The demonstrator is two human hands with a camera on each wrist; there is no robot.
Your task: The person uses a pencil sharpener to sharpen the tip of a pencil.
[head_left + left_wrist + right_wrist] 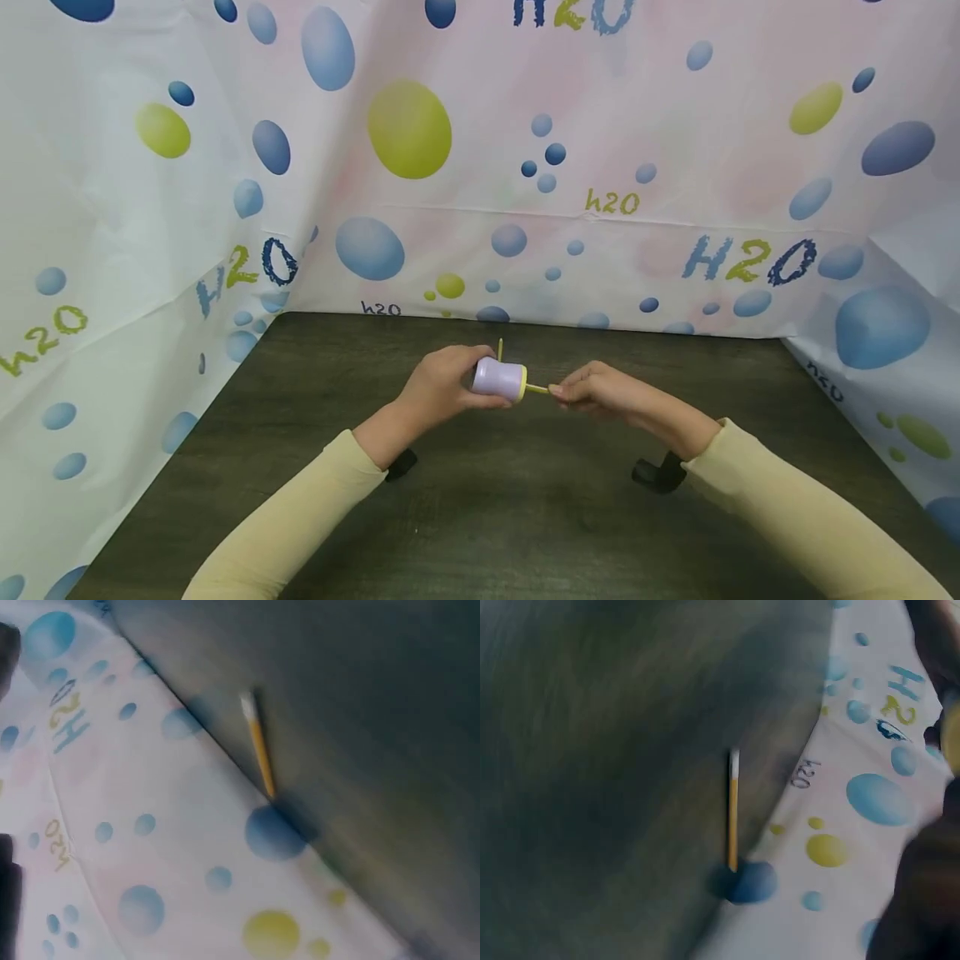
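Observation:
In the head view my left hand (pixel 442 383) grips a small lavender cup (pixel 498 378) that is tipped on its side. Its yellow rim faces right. My right hand (pixel 600 392) pinches a thin yellow stick (pixel 537 389) between thumb and fingers. The stick's far end meets the cup's rim; whether it reaches inside is hidden. Behind the cup, a second yellow stick (pixel 500 349) lies on the dark table, and the left wrist view shows its whitish tip. A bit of the yellow rim (pixel 952 739) shows at the right wrist view's edge, between dark, blurred hand shapes.
The dark table (pixel 480 533) ends at a white sheet (pixel 480 183) printed with blue and green spots, which rises behind and at both sides. Black wrist-worn parts (pixel 660 473) show below the forearms.

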